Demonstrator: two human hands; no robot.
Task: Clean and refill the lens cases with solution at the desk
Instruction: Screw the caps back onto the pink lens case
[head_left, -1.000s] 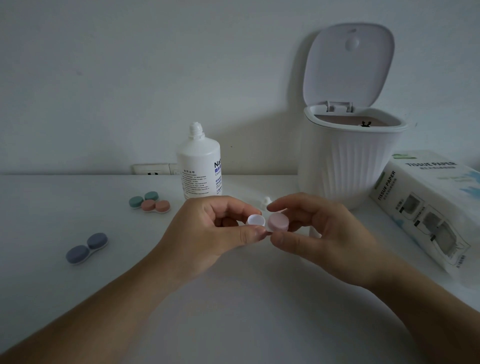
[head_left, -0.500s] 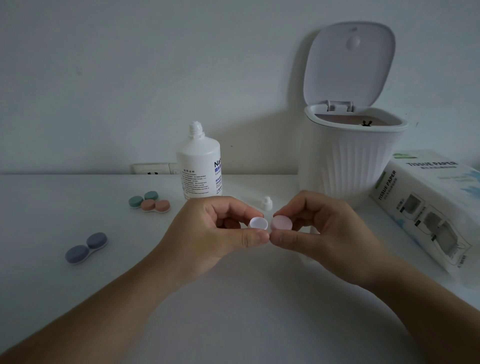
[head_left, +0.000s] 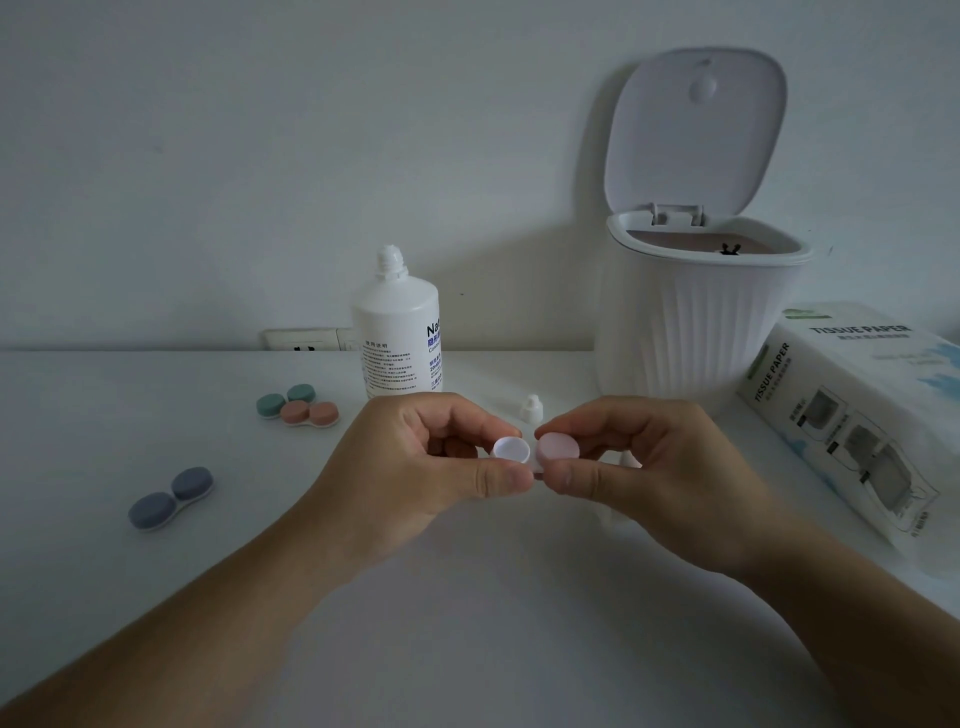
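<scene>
White bench (head_left: 156, 597), dim room. Left hand (head_left: 415, 467) pinches small white plastic lens case (head_left: 511, 449) at centre; right hand (head_left: 644, 467) fingers grip its pink round cap (head_left: 558, 448), likely unscrewing. Uncapped white solution bottle (head_left: 397, 332) at 11 o'clock, within reach.

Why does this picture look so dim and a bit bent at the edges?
Head view: soft, dim room light leaves a grey cast and no glare; the bin and solution bottle throw faint shadows on the wall. The wide lens bows the tissue pack and stretches the forearms. The hands and lens case stay fairly sharp.
</scene>
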